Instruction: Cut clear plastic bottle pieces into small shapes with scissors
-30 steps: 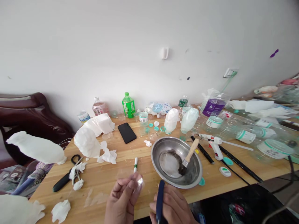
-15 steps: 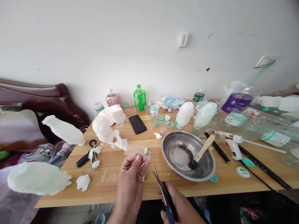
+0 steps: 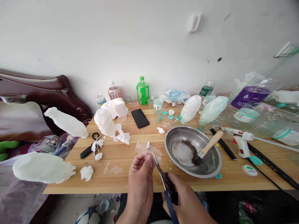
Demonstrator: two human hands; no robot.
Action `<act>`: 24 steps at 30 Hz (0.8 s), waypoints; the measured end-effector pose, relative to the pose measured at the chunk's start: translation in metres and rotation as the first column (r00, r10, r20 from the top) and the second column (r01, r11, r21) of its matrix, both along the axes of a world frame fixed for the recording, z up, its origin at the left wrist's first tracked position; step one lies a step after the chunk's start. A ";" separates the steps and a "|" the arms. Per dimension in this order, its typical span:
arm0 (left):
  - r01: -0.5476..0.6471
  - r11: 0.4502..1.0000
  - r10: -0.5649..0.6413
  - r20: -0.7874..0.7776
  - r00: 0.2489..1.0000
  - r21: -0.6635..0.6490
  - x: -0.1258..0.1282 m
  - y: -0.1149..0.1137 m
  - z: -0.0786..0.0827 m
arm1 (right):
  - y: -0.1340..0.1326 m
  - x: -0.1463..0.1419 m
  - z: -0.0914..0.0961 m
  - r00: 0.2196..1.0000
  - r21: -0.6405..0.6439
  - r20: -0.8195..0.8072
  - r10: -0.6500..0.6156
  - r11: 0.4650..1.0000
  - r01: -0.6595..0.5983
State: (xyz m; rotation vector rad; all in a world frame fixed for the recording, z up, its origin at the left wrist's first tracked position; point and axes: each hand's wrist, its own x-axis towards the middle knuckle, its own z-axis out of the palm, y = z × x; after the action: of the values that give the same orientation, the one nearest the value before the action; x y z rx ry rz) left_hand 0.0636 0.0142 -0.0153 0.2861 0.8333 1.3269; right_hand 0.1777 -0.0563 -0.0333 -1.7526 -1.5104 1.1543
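My right hand (image 3: pixel 183 197) is closed round the dark blue handles of a pair of scissors (image 3: pixel 161 172). The blades point up and away, slightly parted, with their tips beside the fingertips of my left hand (image 3: pixel 141 174). Thumb and fingers of that left hand are pinched together; what lies between them is too small to make out. Just beyond the fingers, a small white cylinder (image 3: pixel 148 146) shows against a thin translucent sheet (image 3: pixel 140 148) on the table. To the right of my hands, a steel bowl (image 3: pixel 170 133) holds a wooden-handled brush (image 3: pixel 211 143) with dark, wet bristles.
White-covered bottle shapes (image 3: pixel 44 167) lie at the left, near black-handled scissors (image 3: pixel 86 151) and paper scraps. A phone (image 3: pixel 140 118) and a green bottle (image 3: pixel 142 91) are farther back. At the right are a glue gun (image 3: pixel 243 144), black strips and clear plastic bottles (image 3: pixel 251 96).
The scissors have moved forward and up, bringing their tips closer to my left fingertips. My left hand keeps its pinch. The whole view has shifted slightly.
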 end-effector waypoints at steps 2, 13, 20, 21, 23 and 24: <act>-0.005 1.000 0.005 -0.006 1.000 0.007 0.003 -0.003 -0.002 | 0.001 0.000 0.002 1.000 -0.008 -0.011 -0.021 1.000 0.021; 0.002 0.997 0.008 -0.118 0.993 0.078 -0.002 0.001 -0.001 | 0.008 0.003 0.011 0.999 0.014 0.013 -0.044 0.999 0.044; 0.075 0.986 -0.027 -0.300 0.954 0.149 -0.007 0.006 -0.001 | 0.012 0.001 0.003 0.998 0.017 -0.019 -0.055 0.998 0.055; 0.082 0.985 -0.030 -0.318 0.948 0.151 -0.007 0.006 -0.002 | 0.012 0.001 0.001 0.998 0.020 -0.017 -0.056 0.998 0.056; 0.092 0.985 -0.038 -0.330 0.943 0.149 -0.009 0.007 -0.003 | 0.014 0.002 -0.003 0.998 0.032 -0.003 -0.056 0.998 0.056; 0.100 0.984 -0.047 -0.329 0.943 0.148 -0.009 0.008 -0.003 | 0.014 0.002 -0.004 0.999 0.038 0.001 -0.054 0.998 0.054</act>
State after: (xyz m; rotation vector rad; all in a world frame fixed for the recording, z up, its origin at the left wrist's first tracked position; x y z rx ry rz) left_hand 0.0541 0.0224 -0.0185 0.6739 0.9799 1.2975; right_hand 0.1797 -0.0420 -0.0376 -1.7587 -1.4681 1.0898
